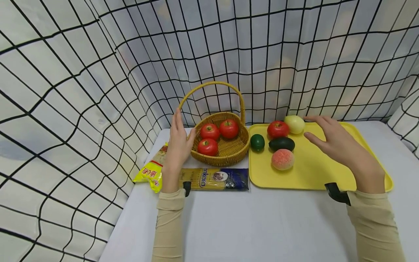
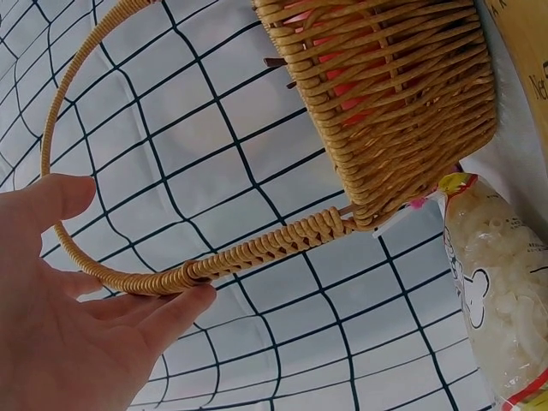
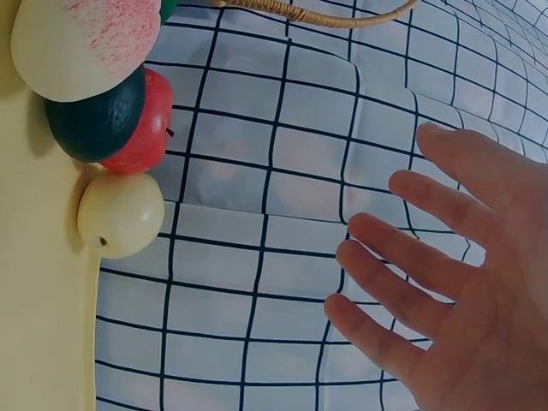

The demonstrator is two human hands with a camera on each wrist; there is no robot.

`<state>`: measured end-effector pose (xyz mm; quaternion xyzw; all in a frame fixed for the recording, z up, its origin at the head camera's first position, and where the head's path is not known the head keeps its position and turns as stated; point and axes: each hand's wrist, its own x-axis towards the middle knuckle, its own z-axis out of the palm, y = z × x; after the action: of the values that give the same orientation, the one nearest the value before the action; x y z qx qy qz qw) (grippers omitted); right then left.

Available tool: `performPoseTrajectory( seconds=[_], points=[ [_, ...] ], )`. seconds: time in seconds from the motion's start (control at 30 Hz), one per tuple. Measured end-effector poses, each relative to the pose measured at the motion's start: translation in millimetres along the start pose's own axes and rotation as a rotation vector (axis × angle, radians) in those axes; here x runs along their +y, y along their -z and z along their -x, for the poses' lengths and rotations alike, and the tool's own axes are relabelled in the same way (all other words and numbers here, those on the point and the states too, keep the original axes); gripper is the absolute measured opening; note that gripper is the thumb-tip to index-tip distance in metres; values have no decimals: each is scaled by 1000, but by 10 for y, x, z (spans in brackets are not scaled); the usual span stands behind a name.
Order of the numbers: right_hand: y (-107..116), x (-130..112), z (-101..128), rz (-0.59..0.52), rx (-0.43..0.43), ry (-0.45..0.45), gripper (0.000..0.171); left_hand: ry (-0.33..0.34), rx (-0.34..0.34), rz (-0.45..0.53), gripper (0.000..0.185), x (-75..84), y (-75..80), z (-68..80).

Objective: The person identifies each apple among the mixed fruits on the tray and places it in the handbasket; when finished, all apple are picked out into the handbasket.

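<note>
Two beige sleeves are reaching in from the near edge of the worktop. The left hand is standing on edge with its fingers straight and together, gripping nothing; it is lying just beside the left wall of the basket, the thumb looking to touch the weave, and in the left wrist view the fingertips are touching the basket's handle. Three tomatoes are sitting inside the basket. Under that wrist a pasta bag and a spaghetti pack are lying in front of the basket. The right hand is hovering spread and empty over the far part of the tray, fingers pointing left, one fingertip near the pale yellow fruit. Left of the hand, on the tray, a fourth tomato, an avocado, a lime and a peach are clustering close together, the tomato touching the pale fruit. A checked cloth is hanging behind everything.
</note>
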<state>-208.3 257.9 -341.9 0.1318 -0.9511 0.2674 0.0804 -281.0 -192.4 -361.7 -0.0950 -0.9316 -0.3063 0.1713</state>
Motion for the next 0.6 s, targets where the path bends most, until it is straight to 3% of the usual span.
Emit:
performPoseTrajectory(
  seconds=[0.6],
  points=[
    [-30,65,-32,19,-34,-13,56,16,-2,-8,85,24,9,2]
  ],
)
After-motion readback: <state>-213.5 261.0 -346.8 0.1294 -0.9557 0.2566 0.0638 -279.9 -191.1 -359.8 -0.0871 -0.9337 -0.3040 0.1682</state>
